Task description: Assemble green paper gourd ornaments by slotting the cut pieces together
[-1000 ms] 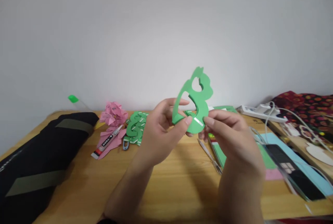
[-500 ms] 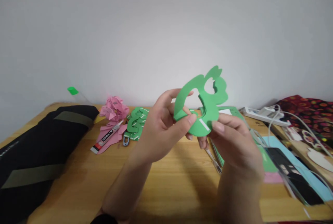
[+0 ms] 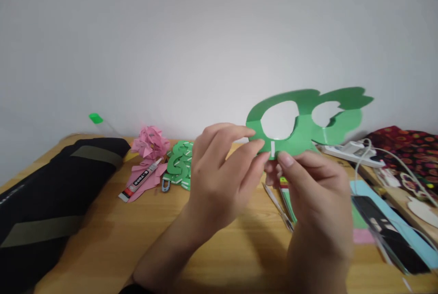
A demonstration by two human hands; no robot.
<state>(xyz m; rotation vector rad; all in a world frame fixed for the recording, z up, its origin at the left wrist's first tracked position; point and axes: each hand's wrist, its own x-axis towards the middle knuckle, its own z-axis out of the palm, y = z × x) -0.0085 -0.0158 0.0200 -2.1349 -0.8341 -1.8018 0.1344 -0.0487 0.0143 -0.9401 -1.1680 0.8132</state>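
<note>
A green paper cutout (image 3: 303, 132) with two large holes and a lobed, leaf-like end is held up above the table. A short white strip (image 3: 273, 149) lies on its lower edge. My right hand (image 3: 316, 193) pinches that lower edge, thumb in front, just right of the strip. My left hand (image 3: 226, 175) is at the cutout's lower left, back of the hand towards me. Its fingers are apart, with the tips against the paper close to the strip. Whether anything is behind those fingertips is hidden.
On the left lie a black bag (image 3: 51, 207), crumpled pink paper (image 3: 150, 142), a glue tube (image 3: 141, 180) and green cutouts with white strips (image 3: 180, 162). At right are tweezers (image 3: 278, 207), a dark phone (image 3: 386, 230), blue paper (image 3: 412, 232) and a power strip (image 3: 352, 152).
The green cutout has turned and extends farther right, its strip now upright. My left hand has let its thumb off the front, and its fingers have spread. My right hand still pinches the cutout.
</note>
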